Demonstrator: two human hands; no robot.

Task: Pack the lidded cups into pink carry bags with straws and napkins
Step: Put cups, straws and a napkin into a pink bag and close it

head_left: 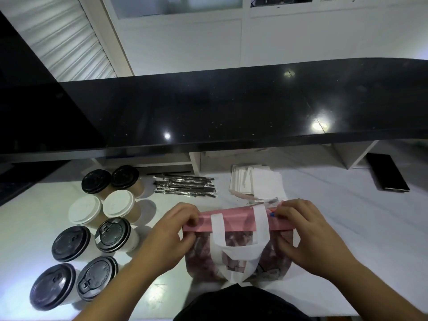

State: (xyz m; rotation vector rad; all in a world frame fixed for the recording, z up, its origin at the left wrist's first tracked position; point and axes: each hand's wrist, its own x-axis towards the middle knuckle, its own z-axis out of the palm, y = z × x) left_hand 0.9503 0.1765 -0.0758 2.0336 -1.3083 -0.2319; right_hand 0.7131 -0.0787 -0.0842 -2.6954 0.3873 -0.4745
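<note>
- Pink carry bag: near edge of white worktop, centre; folded top band runs left-right, white handles toward the person.
- Left hand: grip pinched on band's left end.
- Right hand: grip pinched on right end.
- Lidded cups: eight, left.
- Straws, napkins: behind bag.

The pink bag has white handles; cups wear black or white lids, on a white counter.
</note>
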